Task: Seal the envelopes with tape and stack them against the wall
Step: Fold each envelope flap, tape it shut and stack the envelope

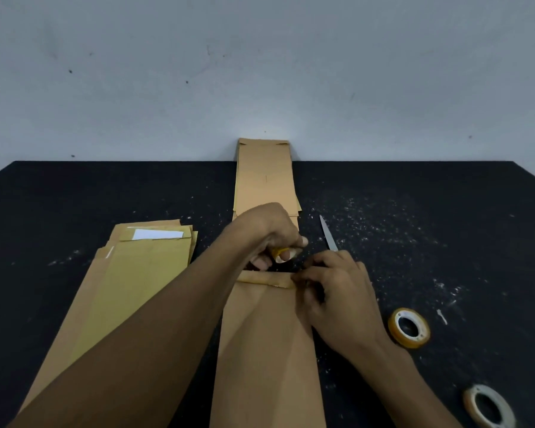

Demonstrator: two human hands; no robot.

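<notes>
I am viewing a black counter [414, 193] set against a pale wall [260, 72]. The landmark is the brown envelope [269, 350] lying lengthwise at centre. My left hand [269, 233] is hovering just beyond its far folded flap, fingers curled round a yellow-handled item [281, 252] I cannot identify with certainty. My right hand [334, 288] is pinching at the flap's right corner, where a glossy strip of tape [269, 281] is lying along the fold. A scissor blade [328, 234] is showing just beyond the right hand. Beyond the envelope, a stack of envelopes [264, 177] is leaning on the wall. Left of the envelope, another pile of envelopes [130, 279] is lying flat. Right of it, a yellow tape roll [410, 328] is resting; a paler roll [488, 406] is lying nearer me.
</notes>
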